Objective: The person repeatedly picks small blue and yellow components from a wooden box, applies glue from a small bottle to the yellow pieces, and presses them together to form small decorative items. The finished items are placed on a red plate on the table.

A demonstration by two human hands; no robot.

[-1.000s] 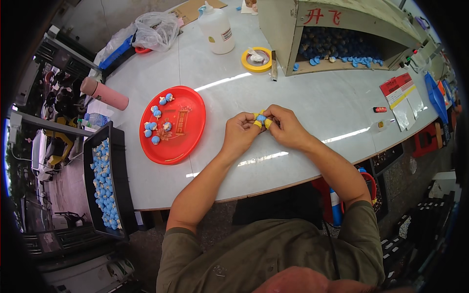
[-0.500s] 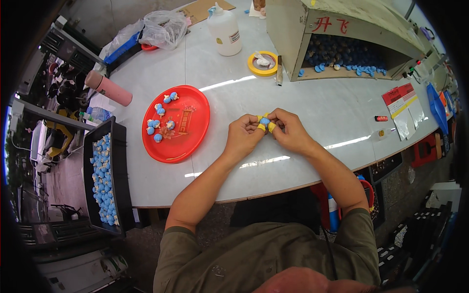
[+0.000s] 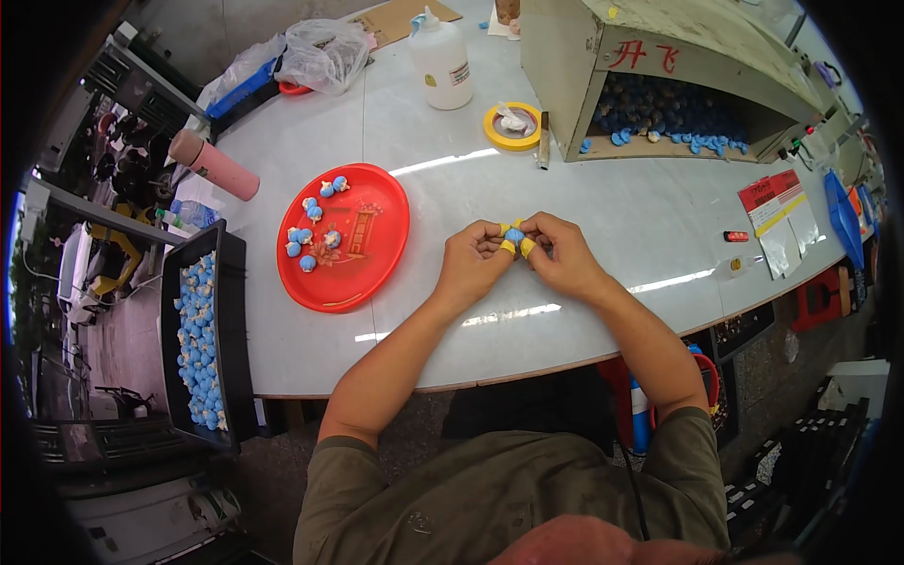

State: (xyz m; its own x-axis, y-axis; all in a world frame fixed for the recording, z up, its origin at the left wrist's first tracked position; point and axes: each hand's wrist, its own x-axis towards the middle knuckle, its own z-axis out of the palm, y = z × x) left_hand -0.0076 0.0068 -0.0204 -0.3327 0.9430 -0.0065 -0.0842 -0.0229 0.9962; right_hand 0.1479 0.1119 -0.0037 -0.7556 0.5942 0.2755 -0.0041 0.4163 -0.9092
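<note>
Both hands [image 3: 469,263], small blue piece [image 3: 514,236] between fingertips [image 3: 508,248] (yellow-covered).

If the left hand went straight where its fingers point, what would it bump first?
Probably the right hand, facing the left hand across the small blue piece they hold; exact depth is unclear.

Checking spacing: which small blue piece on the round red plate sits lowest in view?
The lone small blue piece, below all the others on the plate.

Two red characters [image 3: 629,54] stand on the beige box [image 3: 565,75].
</note>
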